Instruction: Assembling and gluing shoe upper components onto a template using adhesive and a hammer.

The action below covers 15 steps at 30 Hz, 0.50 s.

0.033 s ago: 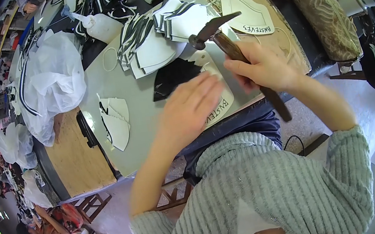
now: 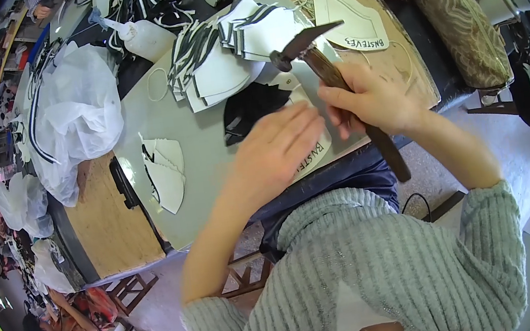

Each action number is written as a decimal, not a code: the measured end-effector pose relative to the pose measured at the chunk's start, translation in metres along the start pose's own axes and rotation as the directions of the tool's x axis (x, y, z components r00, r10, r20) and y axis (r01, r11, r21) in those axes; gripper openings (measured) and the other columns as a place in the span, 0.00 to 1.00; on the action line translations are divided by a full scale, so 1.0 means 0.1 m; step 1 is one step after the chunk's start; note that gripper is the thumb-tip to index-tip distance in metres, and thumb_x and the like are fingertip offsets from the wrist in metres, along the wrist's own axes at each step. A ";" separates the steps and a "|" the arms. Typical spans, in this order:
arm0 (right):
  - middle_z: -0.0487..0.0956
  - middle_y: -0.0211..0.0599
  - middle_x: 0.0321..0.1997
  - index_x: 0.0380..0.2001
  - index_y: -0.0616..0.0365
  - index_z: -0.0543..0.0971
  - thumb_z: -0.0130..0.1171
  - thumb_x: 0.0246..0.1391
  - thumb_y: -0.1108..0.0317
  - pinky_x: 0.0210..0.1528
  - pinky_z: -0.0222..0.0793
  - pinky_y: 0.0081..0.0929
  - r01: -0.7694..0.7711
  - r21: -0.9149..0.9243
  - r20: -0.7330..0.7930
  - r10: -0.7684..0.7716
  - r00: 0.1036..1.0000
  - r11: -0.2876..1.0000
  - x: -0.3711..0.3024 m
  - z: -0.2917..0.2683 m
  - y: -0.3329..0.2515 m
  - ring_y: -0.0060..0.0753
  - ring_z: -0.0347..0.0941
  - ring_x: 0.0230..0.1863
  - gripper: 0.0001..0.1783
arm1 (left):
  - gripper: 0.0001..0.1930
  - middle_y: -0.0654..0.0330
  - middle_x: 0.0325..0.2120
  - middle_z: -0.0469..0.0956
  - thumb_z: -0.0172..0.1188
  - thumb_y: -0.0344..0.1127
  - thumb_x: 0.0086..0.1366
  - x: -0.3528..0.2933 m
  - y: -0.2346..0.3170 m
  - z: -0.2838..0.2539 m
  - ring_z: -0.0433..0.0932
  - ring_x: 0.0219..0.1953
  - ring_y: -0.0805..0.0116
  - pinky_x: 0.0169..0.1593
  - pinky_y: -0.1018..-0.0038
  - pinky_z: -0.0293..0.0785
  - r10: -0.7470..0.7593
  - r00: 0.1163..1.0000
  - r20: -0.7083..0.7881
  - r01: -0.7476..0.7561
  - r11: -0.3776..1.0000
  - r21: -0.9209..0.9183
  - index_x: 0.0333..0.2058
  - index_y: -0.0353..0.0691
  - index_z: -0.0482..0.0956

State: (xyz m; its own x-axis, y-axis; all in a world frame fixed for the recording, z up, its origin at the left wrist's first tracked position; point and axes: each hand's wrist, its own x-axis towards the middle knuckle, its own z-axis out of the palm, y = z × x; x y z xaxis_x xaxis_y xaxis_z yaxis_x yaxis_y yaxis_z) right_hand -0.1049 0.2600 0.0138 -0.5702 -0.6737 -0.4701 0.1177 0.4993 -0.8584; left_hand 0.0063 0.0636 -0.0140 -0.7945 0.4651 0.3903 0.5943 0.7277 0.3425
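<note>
My right hand (image 2: pixel 373 94) is closed round the wooden handle of a hammer (image 2: pixel 333 79), its metal head held up over the worktable. My left hand (image 2: pixel 279 143) lies with fingers stretched out and side by side over a black cut piece (image 2: pixel 254 110) and a white pattern template (image 2: pixel 320 148). The black piece has a jagged edge and shows beyond the fingertips; the rest is hidden under the hand. Farther off sits a fanned pile of white shoe-upper pieces with black edges (image 2: pixel 220 77). Left of my hand is a small stack of white pieces (image 2: pixel 164 175).
A white plastic bag (image 2: pixel 79 103) and a squeeze bottle (image 2: pixel 147 42) stand at the back left. Another white template (image 2: pixel 346 17) lies at the back right, near a patterned fabric bundle (image 2: pixel 461 29). A black bar-like object (image 2: pixel 125 182) lies on the left. Other people work at the far left.
My left hand and the black piece have slid slightly to the right. The hammer has shifted very slightly, still in my right hand, whose lower fingers have loosened a little.
</note>
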 end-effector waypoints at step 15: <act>0.76 0.35 0.22 0.33 0.63 0.69 0.53 0.63 0.68 0.18 0.68 0.22 0.093 0.108 -0.221 -0.068 0.973 0.990 -0.08 0.28 0.26 0.23 0.74 0.17 0.09 | 0.07 0.66 0.30 0.73 0.56 0.33 0.56 0.14 -0.10 0.16 0.73 0.37 0.68 0.43 0.72 0.69 0.202 0.979 -0.017 -0.203 0.977 -0.063 0.34 0.45 0.71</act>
State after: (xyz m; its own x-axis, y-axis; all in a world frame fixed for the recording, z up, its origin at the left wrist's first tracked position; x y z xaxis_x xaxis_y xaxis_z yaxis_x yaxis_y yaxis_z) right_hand -0.0744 0.2636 -0.0105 -0.7423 -0.5691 -0.3538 0.1508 0.3726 -0.9157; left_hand -0.0127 0.0711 -0.0258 -0.6558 0.5940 0.4659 0.7497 0.5852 0.3090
